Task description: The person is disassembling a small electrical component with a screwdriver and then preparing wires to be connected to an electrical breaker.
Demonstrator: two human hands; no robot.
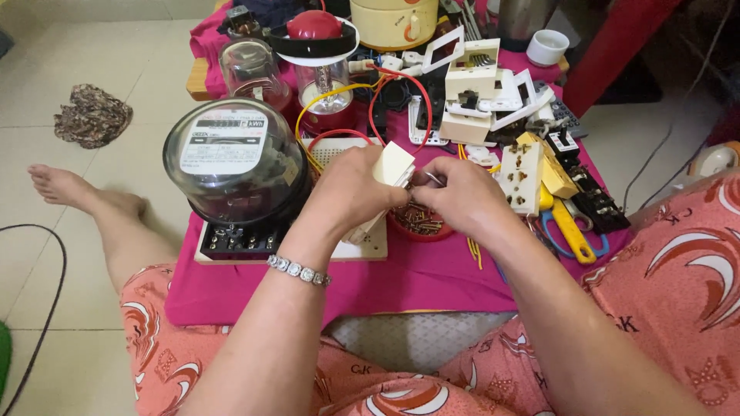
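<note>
My left hand grips a cream plastic switch block and holds it tilted above a cream base board. Right beside it, my right hand pinches a small metal piece against the block's edge. Under both hands sits a small red dish of brass screws. A silver bracelet circles my left wrist. What lies between the fingers is partly hidden.
A glass-domed electric meter stands left on the magenta cloth. Red and yellow wires, white switch frames, cream sockets, black parts and blue-yellow scissors crowd the back and right. A rag lies on the floor.
</note>
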